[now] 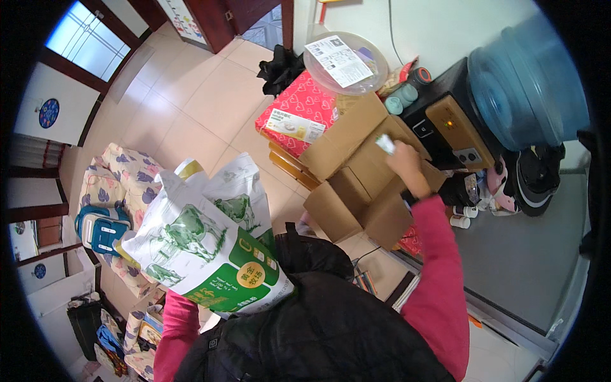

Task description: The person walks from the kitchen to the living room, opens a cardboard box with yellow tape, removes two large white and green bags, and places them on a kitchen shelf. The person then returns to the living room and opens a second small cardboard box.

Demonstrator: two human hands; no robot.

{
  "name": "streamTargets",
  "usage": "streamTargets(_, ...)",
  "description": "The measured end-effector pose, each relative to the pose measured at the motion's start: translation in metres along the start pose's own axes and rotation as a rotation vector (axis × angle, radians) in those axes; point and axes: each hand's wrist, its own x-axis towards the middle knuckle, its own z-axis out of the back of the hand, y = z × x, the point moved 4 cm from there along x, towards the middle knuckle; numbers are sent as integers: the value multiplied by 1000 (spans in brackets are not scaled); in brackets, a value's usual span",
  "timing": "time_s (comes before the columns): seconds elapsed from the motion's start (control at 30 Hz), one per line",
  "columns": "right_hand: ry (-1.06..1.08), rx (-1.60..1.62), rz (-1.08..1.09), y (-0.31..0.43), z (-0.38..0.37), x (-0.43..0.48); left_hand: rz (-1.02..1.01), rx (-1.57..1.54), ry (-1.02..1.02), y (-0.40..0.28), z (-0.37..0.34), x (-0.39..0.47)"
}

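Over an open cardboard box, my right hand grips a small white packet with some green on it. The packet looks slightly blurred. Against my left side rest white-and-green milk powder bags printed with cows, at least two of them, standing tilted. My left hand is hidden behind these bags; only the pink left sleeve shows below them. Flaps of the box are spread apart, and its visible inside is bare brown cardboard.
Under the box is a red heart-patterned cloth on a table. A round plastic container with a printed sheet stands behind it. At right are a water dispenser and its blue bottle. A floral sofa holds a teal backpack.
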Motion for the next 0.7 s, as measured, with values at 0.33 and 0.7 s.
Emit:
streamTargets(0.33,529,1219,539,151,73,-237,12,15,81,2,16,14)
streamTargets(0.7,295,896,804,428,21,-269,-31,-56,56,-91,104,-4)
